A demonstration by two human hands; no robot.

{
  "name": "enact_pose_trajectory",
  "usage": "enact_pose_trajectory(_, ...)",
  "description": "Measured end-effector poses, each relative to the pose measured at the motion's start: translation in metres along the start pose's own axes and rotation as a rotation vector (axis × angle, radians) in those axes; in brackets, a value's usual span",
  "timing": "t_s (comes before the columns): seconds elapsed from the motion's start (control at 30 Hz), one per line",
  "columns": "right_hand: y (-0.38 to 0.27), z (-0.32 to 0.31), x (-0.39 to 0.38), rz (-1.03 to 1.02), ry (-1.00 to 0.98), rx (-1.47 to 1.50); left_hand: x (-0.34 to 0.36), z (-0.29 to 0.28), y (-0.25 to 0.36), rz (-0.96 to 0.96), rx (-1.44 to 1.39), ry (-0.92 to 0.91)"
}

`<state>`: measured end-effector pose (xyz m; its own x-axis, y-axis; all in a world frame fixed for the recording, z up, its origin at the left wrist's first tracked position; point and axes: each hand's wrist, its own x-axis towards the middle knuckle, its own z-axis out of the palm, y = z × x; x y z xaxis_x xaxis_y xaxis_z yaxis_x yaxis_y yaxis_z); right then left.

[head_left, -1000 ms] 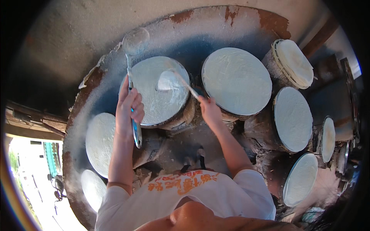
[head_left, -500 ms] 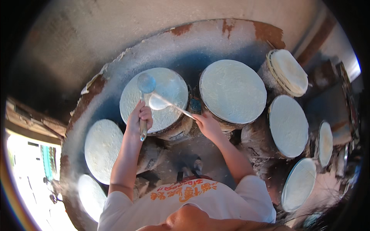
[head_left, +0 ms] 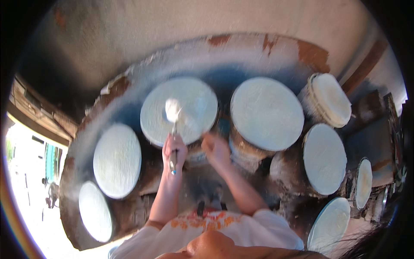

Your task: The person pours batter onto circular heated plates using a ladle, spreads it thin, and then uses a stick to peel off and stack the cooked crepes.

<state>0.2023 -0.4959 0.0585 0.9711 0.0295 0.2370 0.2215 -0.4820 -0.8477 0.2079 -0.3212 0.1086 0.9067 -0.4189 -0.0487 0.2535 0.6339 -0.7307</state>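
My left hand (head_left: 174, 149) is closed round the dark handle of a ladle (head_left: 173, 110). The ladle's bowl, bright and blurred, is held over the left of two large round pans (head_left: 151, 114) covered with a pale, whitish layer. My right hand (head_left: 217, 152) is curled shut at that pan's near right edge and smeared by motion. The long-handled spoon in it is only a faint streak over the pan. To the right is a second pale-topped round pan (head_left: 267, 112), touched by neither hand.
More pale-topped rounds stand in a curve: two at left (head_left: 117, 162) (head_left: 95, 211), several at right (head_left: 325, 157). A tilted round with a woven-looking rim (head_left: 330, 100) stands back right. A curved, flaking wall (head_left: 241, 47) runs behind. Bright daylight enters at far left.
My left hand with the ladle has moved right and nearer me, and the ladle's bowl has swung right and down. My right hand has drawn slightly left and nearer; its spoon has blurred.
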Motion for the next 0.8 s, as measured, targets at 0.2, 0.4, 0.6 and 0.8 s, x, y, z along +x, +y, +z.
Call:
enact_pose_trajectory(0.2, 0.042, 0.046, -0.024, 0.023, -0.179, -0.036, -0.119, 0.039, -0.035, -0.015, 0.152, -0.280)
enact_pose_trajectory(0.4, 0.056, 0.017, -0.016, 0.126, 0.011, -0.253, -0.360, 0.055, -0.033, 0.348, 0.528, -0.553)
enact_pose_trajectory(0.6, 0.048, 0.012, -0.198, 0.618, -0.387, 0.496, -0.605, 0.008, -0.003, 1.316, 0.485, -0.160)
enact_pose_trajectory(0.8, -0.075, 0.142, -0.289, 0.361, -0.691, 0.666, -0.706, -0.139, 0.199, 1.382, 1.263, 1.207)
